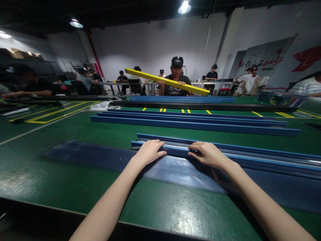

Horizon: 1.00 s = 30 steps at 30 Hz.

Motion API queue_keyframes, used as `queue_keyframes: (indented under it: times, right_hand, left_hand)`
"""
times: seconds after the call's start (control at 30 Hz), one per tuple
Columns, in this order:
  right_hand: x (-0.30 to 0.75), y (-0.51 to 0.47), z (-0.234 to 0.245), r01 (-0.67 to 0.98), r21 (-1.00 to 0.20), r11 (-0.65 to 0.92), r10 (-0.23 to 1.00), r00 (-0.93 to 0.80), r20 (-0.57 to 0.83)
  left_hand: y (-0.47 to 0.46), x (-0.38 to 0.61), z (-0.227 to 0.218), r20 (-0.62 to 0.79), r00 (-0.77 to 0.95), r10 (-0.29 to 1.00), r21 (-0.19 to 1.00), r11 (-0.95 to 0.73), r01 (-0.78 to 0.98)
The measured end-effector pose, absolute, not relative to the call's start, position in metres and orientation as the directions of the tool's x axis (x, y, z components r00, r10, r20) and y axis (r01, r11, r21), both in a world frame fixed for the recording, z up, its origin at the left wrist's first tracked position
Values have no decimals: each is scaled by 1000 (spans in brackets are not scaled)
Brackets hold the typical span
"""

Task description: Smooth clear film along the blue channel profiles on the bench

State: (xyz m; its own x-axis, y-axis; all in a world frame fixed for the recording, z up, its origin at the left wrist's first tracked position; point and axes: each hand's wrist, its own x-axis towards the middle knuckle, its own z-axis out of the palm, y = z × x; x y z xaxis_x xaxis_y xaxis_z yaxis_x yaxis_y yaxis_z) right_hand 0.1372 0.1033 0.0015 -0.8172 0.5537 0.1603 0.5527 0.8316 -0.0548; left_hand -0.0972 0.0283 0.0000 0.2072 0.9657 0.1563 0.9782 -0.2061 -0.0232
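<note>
My left hand (149, 151) is closed over the near edge of a long blue channel strip (175, 151), close to its left end. Farther right along the same strip, my right hand (208, 154) pinches it between thumb and fingers. Directly behind lies another blue strip (240, 147), roughly parallel. A wide, glossy dark blue plastic sheet (100, 154) lies flat on the table under and in front of both hands. It reaches out past the strip's left end. My fingers partly hide the strip's edge.
Across the green table (62, 187) lie more blue strips (195, 125) and a long black bar (213, 106). Opposite me a person holds a yellow bar (165, 80) at a slant. A clear plastic bundle (281, 99) sits at the far right. Other people sit around the room.
</note>
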Motion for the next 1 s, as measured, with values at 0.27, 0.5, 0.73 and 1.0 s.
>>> queue_keyframes:
  times: [0.27,0.5,0.73,1.0]
  right_hand:
    - [138,102,-7,593,-11,805,588,-795,152]
    - [139,103,-9,604,-51,795,603,-779,173]
    - [140,104,-10,609,-105,786,618,-766,177]
    - [137,103,-7,616,-61,786,617,-772,155]
  left_hand:
    - [27,-111,6,92,140,986,-26,-138,990]
    - [28,-113,5,93,143,985,-8,-143,990]
    - [26,-121,7,88,106,990,8,-107,994]
    - [27,-122,9,62,71,996,-17,-70,997]
